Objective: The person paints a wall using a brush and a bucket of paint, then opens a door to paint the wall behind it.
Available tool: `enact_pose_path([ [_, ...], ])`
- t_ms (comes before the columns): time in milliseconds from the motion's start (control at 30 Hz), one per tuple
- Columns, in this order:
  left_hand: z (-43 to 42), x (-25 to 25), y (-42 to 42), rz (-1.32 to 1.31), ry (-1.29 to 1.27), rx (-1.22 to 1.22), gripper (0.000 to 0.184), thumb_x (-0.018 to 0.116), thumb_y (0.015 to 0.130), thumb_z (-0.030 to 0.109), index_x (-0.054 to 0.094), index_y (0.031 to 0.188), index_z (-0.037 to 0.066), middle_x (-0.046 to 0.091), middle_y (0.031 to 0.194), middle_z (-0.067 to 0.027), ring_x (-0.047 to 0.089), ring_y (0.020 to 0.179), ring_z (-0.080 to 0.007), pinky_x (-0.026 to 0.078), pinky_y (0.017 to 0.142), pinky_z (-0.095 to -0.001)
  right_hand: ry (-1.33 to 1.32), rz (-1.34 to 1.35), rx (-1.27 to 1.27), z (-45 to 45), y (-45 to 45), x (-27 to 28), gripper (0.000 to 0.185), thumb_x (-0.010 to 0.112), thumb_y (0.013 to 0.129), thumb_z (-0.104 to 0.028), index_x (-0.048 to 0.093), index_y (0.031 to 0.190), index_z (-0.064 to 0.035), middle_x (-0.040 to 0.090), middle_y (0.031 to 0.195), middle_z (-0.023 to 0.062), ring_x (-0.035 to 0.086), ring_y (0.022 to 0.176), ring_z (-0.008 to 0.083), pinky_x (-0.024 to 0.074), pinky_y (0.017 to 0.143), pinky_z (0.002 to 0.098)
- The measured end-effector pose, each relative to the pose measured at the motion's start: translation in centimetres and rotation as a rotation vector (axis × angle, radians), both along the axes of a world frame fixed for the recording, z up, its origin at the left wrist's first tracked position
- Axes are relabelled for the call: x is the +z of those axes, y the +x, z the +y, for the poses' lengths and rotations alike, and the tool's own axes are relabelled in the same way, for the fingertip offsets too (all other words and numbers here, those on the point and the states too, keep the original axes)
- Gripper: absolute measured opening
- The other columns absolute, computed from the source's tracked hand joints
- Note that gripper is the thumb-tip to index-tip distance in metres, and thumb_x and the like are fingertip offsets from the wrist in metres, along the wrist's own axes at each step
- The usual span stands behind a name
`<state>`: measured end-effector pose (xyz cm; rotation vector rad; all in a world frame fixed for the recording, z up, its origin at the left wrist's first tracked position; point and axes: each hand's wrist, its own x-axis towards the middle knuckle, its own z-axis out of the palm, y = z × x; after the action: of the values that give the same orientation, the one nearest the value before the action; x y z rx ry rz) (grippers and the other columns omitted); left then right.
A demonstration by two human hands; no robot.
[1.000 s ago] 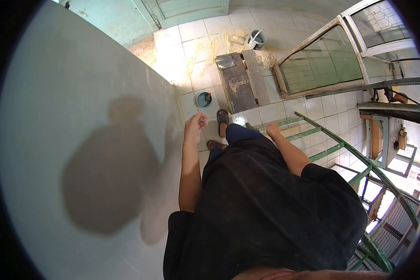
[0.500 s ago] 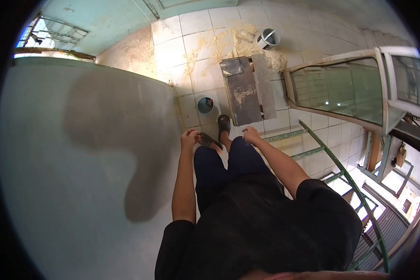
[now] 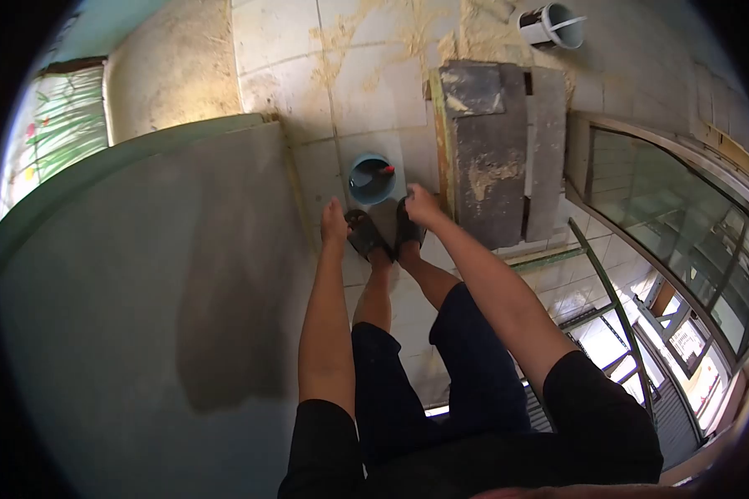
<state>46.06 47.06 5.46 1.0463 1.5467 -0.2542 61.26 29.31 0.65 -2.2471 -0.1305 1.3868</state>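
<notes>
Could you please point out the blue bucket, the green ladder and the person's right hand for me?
Blue bucket (image 3: 380, 198): head view, on its rim, nearest the feet.
Green ladder (image 3: 597, 268): head view, on its side rail.
Right hand (image 3: 424, 207): head view, on the middle of the hand.

Floor (image 3: 366, 108): pale square tiles with darker joints, streaked with yellowish smears (image 3: 337, 41) toward the far end.
Left partition (image 3: 91, 291): smooth, grey-green, with a broad dark shadow (image 3: 233, 333) across it.
Upper left corner: blotchy tan surface (image 3: 171, 66) beside a bright panel (image 3: 71, 125) of green leaf-like streaks.
Dark boards (image 3: 508, 154): worn, stained, side by side over the tiles.
Glazed frame (image 3: 666, 216): greenish, reflective panes along the right.
Ladder (image 3: 549, 257): green, below the glazing.
Light: glaring through gaps (image 3: 599, 341) at lower right, dimmer at upper right.
</notes>
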Motion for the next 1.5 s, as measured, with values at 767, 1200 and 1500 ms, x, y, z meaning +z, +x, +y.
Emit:
enact_pose_path([
  [767, 0.3, 0.4, 1.9, -0.421, -0.090, 0.161, 0.065, 0.028, 0.108, 0.056, 0.050, 0.146, 0.008, 0.061, 0.131, -0.0067, 0.064, 0.102, -0.0160, 0.056, 0.078, -0.0297, 0.217, -0.210, 0.162, 3.7, 2.1, 5.5, 0.040, 0.054, 0.098, -0.018, 0.056, 0.136, -0.0068, 0.067, 0.087, 0.0288, 0.065, 0.083, 0.0481, 0.0495, 0.073, 0.0557],
  [1200, -2.9, 39.7, 9.0, -0.620, 0.032, 0.124, 0.051, 0.040, 0.110, 0.046, 0.055, 0.137, 0.006, 0.065, 0.115, -0.0029, 0.063, 0.098, -0.0120, 0.049, 0.082, -0.0256, 0.446, -0.506, 0.247, -2.6, 10.8, 54.5, 0.031, 0.054, 0.096, -0.018, 0.063, 0.120, 0.0003, 0.066, 0.068, 0.0183, 0.069, 0.066, 0.0336, 0.0527, 0.065, 0.0448],
  [1500, 1.3, 45.5, 17.0, -1.043, -0.327, 0.005, 0.047, 0.036, 0.111, 0.035, 0.052, 0.141, 0.003, 0.061, 0.137, -0.0122, 0.060, 0.124, -0.0249, 0.046, 0.107, -0.0380, 0.552, -0.500, 0.092, -1.4, 14.5, 68.4, 0.027, 0.056, 0.096, -0.017, 0.063, 0.114, 0.0019, 0.069, 0.068, 0.0127, 0.071, 0.057, 0.0221, 0.0550, 0.058, 0.0364],
])
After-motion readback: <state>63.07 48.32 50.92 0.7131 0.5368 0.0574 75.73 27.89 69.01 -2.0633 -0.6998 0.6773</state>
